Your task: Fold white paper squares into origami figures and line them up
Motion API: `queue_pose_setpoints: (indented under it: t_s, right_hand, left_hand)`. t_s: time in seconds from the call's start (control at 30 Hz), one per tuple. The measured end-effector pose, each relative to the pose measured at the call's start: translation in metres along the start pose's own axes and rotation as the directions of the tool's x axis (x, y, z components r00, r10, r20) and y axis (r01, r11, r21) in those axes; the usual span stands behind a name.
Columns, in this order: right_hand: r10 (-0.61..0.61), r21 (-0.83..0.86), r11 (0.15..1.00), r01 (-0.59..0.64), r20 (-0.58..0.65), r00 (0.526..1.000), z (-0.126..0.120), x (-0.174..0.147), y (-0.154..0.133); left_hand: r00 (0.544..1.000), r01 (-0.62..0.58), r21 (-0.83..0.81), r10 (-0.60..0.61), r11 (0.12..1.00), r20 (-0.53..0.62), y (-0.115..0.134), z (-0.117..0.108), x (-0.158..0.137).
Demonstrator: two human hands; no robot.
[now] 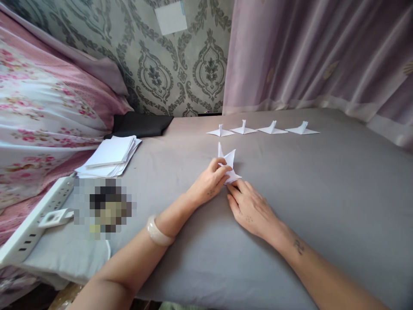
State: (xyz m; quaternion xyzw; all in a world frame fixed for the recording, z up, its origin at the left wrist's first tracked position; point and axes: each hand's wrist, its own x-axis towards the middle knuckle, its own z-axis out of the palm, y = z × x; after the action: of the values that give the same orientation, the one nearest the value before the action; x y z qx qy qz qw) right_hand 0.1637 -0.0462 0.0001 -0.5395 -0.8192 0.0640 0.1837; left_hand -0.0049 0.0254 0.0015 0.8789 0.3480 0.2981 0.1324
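My left hand (213, 178) is closed on a white folded paper bird (229, 158), with thumb and fingers pressed on its near part. One narrow point of the paper stands up at the far side, and a wider flap spreads to the right. My right hand (250, 202) is at the paper's near right corner, its fingertips bent against that corner and partly hidden beneath it. Beyond both hands, several similar white folded paper pieces (272, 128) stand in a row, each with a flat pointed base and an upright part in the middle.
A grey cloth (322, 206) covers the table. On the left lie a stack of white paper sheets (111, 151), a black flat item (142, 124), a white power strip (38, 219) with a plugged-in charger (55, 218), and a blurred-out patch. Curtains and a patterned wall border the back.
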Motion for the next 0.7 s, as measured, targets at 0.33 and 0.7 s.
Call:
queue_pose_setpoints:
  t_s: [0.33,0.7]
  right_hand:
    - [0.005,0.049,0.999,-0.008,0.062,0.998,-0.005,-0.006,-0.002]
    - [-0.043,0.006,0.999,0.043,-0.031,0.999,0.001,-0.009,-0.001]
  left_hand:
    - [0.992,0.128,0.211,-0.125,0.969,-0.024,0.015,0.009,-0.01]
    - [0.896,0.444,0.297,-0.426,0.845,-0.127,0.021,0.018,-0.007]
